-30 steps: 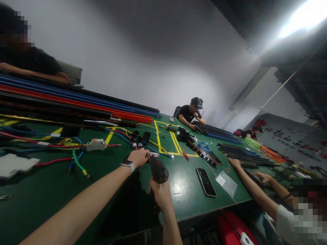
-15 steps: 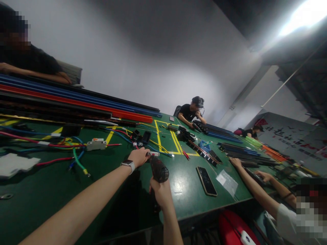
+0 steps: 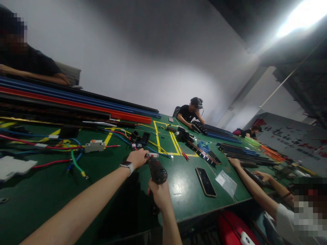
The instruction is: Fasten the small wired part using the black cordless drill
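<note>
My right hand (image 3: 159, 194) is wrapped round the grip of a dark cordless drill (image 3: 157, 172), whose front end points away from me. Just past the drill's tip, my left hand (image 3: 137, 157), with a watch on its wrist, holds a small white circuit breaker (image 3: 152, 155) low over the table. The drill hides most of this breaker and where its tip meets it. Coloured wires run up to the spot by my left fingers. To the left lies another white circuit breaker (image 3: 95, 146) with red, blue and green wires around it.
On the green table (image 3: 184, 207) lie a phone (image 3: 205, 182), a plastic bag (image 3: 226, 182) and red-tipped leads (image 3: 185, 156). Long blue and orange rails (image 3: 122, 114) line the far left. A co-worker's arms (image 3: 251, 185) reach in at right; other people sit across the table.
The view has shifted slightly, moving everything a little to the left. Both hands keep their hold on the drill and the circuit breaker.
</note>
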Available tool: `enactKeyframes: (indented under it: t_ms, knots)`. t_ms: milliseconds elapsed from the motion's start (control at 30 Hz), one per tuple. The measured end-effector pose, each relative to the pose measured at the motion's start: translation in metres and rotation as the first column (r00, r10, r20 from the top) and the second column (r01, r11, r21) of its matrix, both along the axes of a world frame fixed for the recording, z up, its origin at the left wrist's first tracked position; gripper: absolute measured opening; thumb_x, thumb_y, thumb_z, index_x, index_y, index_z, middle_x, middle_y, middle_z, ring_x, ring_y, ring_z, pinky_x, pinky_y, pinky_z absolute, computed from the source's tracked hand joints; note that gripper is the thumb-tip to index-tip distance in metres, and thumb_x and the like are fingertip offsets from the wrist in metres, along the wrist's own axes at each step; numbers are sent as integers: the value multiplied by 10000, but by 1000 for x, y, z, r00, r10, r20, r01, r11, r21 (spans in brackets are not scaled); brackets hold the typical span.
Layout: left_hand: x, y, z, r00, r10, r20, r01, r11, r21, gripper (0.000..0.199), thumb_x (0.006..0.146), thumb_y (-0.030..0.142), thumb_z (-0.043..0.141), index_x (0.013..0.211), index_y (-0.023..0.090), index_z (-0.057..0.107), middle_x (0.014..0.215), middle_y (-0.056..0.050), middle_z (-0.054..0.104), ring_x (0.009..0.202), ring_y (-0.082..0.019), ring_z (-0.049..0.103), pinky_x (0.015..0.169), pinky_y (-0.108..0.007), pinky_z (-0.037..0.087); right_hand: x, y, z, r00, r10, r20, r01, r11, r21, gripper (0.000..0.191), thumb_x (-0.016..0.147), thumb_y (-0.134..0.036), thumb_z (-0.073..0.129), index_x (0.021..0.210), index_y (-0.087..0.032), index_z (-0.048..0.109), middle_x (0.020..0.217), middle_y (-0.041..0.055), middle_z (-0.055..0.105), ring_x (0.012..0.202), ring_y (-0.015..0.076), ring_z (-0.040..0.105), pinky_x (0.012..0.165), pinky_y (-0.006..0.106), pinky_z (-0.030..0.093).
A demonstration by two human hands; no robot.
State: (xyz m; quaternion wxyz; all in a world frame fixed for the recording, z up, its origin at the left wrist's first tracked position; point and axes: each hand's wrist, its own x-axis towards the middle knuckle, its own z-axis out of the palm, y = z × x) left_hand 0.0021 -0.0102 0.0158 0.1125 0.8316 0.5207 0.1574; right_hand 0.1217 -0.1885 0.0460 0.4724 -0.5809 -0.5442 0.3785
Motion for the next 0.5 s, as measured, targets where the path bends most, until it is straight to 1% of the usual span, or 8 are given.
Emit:
enactKeyframes:
  t_ms: [167, 300, 500]
  knots:
    - [0, 2, -2, 1000, -9, 2, 9, 1000, 10, 398, 884, 512, 391, 1102, 299, 646, 1068, -106, 642, 914, -231, 639, 778, -338, 454, -1, -1, 2, 999, 0, -39, 1, 1000, 6, 66, 721, -171, 504, 714, -198, 564, 523, -19, 557, 509, 164, 529, 517, 262, 405]
    - [0, 3, -3, 1000, -12, -5, 12, 1000, 25, 407, 887, 523, 371, 1083, 295, 645, 1052, -98, 641, 899, -226, 641, 768, -329, 454, -1, -2, 2, 1000, 1, -16, -1, 1000, 7, 78, 723, -169, 497, 690, -201, 559, 530, -16, 558, 518, 163, 532, 522, 260, 400]
    - [0, 3, -4, 1000, -15, -4, 15, 1000, 23, 400, 889, 518, 372, 1085, 294, 638, 1060, -99, 641, 900, -229, 642, 775, -335, 456, 1, 0, 0, 1000, 7, -24, -7, 1000, 12, 86, 723, -161, 490, 738, -201, 565, 540, -22, 562, 527, 171, 544, 532, 268, 409]
